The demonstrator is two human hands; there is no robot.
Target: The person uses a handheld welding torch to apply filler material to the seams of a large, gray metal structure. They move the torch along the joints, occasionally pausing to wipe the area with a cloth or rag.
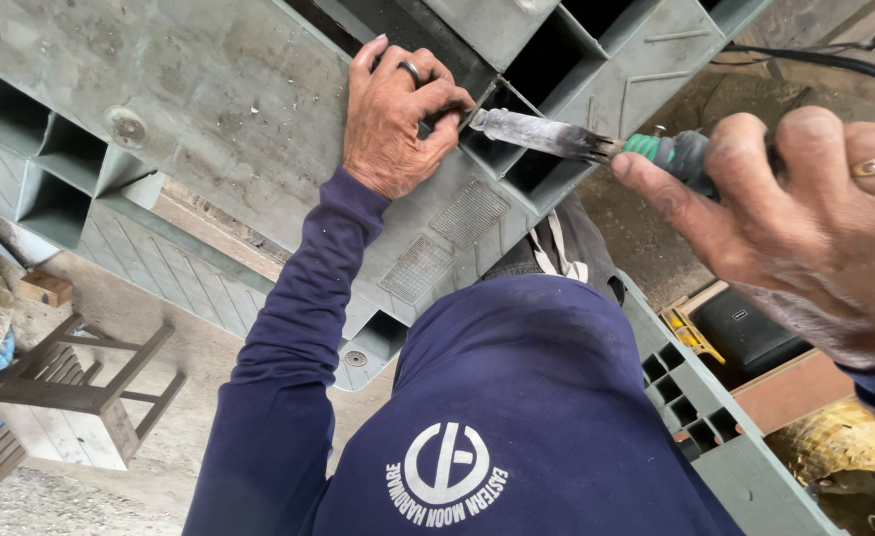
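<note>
A round white emblem with a ring of white lettering sits on the navy shirt, below both hands and nearer the left forearm. Well below the right hand, a black flat box with a small white tag lies in a yellow-edged frame.

The left hand rests on a large grey plastic pallet tilted up in front of the person. Its palm lies flat on the grey face, its fingers are curled, and thumb and forefinger press together at the edge of a square opening, right at the tip of the tool. Whether they pinch a small piece there is too small to tell. A dark ring is on one finger.

The right hand is closed around the grey-and-green handle of a chisel-like tool, forefinger stretched along the grip toward the blade; a gold ring shows on one finger.

The tool lies between the two hands, long axis nearly level across the view, slightly raised at its tip. Its flat, soiled metal blade points away from the right hand toward the left hand's fingertips and touches the pallet rim there.

Far to the left-hand side and below the left forearm stands a wooden stool on the floor.
</note>
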